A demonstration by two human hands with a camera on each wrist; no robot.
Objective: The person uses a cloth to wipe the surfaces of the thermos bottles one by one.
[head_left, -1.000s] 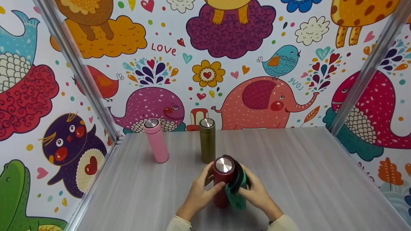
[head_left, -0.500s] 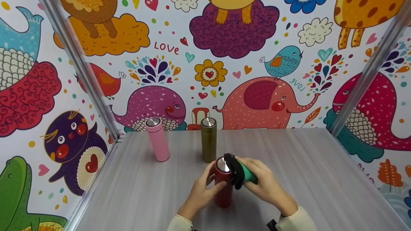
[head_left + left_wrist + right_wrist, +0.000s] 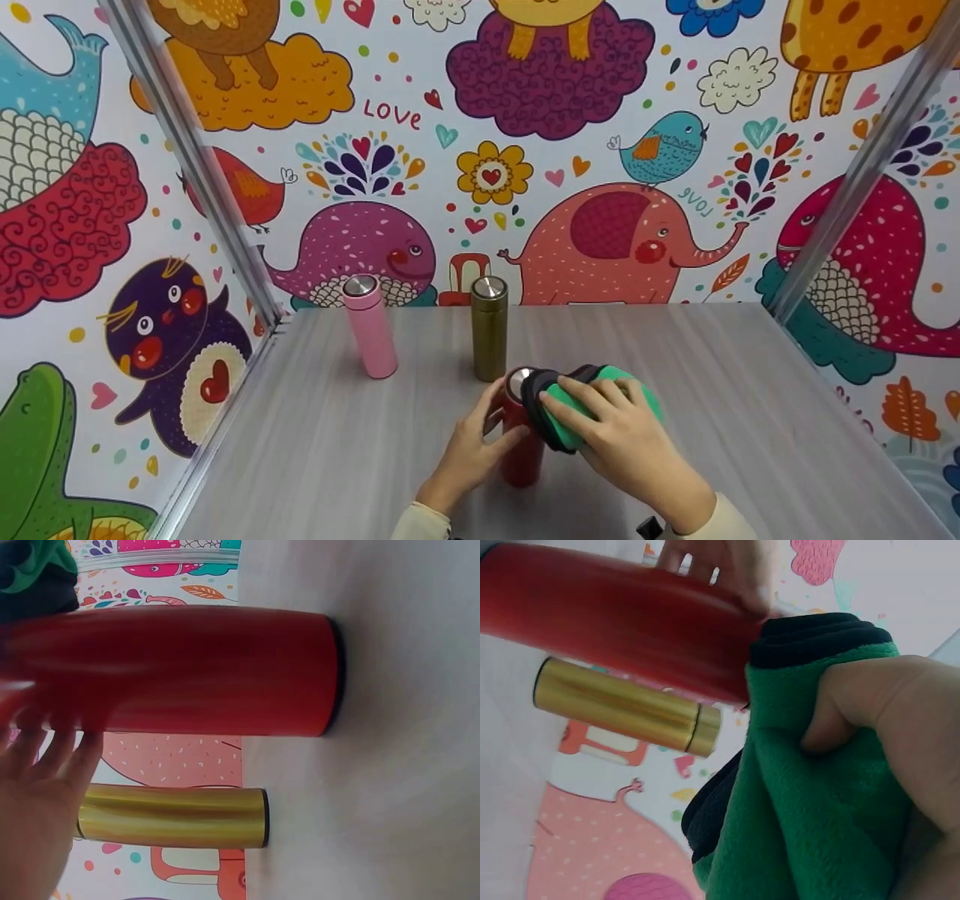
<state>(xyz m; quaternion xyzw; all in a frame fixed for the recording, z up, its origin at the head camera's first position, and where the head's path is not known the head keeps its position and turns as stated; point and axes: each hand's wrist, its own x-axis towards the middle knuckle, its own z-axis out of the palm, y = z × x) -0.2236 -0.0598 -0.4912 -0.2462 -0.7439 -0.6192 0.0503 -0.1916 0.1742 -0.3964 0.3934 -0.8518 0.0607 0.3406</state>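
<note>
A red thermos bottle (image 3: 523, 466) with a silver lid top stands upright near the front of the table. My left hand (image 3: 471, 441) grips its upper left side, thumb in front and fingers behind. In my right hand (image 3: 630, 435) is a folded green cloth with a black edge (image 3: 574, 416), held against the bottle's upper right side and overlapping part of the lid. The right wrist view shows my thumb pressing into the green cloth (image 3: 802, 787), its black edge right at the red bottle (image 3: 622, 619). The bottle's base (image 3: 330, 679) rests on the table in the left wrist view.
Behind the red bottle stands an olive-gold thermos (image 3: 490, 337). A pink thermos (image 3: 371, 337) is farther left. Cartoon-printed panels (image 3: 600, 157) with metal corner posts (image 3: 202, 172) enclose the grey table (image 3: 697, 375) at the back and sides.
My right hand has lifted and turned over with the cloth, from hanging beside the bottle to lying across its upper right side and lid edge. My left hand keeps its grip.
</note>
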